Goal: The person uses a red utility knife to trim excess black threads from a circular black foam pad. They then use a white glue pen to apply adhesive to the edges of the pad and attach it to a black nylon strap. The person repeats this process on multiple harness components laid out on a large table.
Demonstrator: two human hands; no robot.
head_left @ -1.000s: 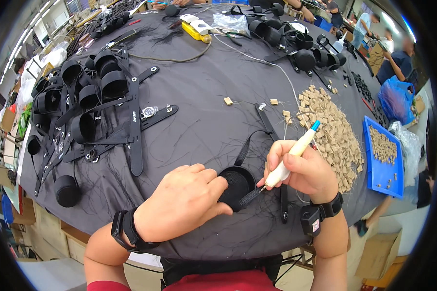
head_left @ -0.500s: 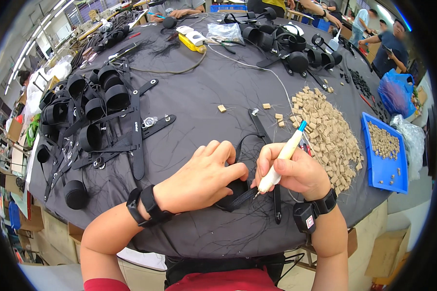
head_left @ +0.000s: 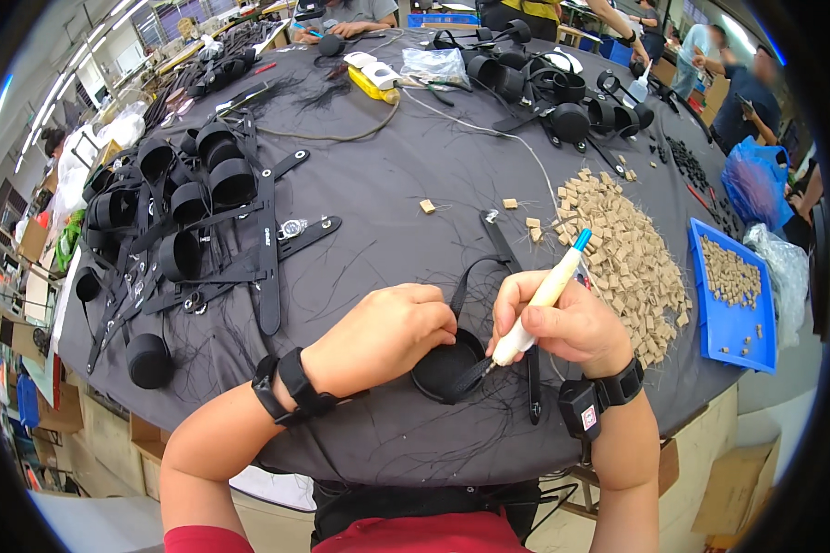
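A round black cup [head_left: 444,380] with a strap lies on the dark cloth in front of me, its hollow facing up. Beside its upper left rim is my left hand [head_left: 387,324], fingers curled together and their tips hidden. Held like a pen in my right hand [head_left: 567,324] is a cream pen-shaped tool [head_left: 549,293] with a blue end and a thin metal tip. That tip points down at the cup's right rim, near loose dark threads. A flat black strap [head_left: 503,241] runs behind and to the right of the cup.
To the right spreads a heap of small tan blocks [head_left: 622,263] with threads, beside a blue tray [head_left: 742,359]. Black strapped cups [head_left: 231,182] pile up at left. A yellow power strip [head_left: 372,85] trails cords across the table [head_left: 341,203]. Other people work at the far side.
My left hand has drawn back to the left and curled, uncovering the cup's hollow. My right hand keeps the tool in nearly the same place. The whole view has shifted slightly.
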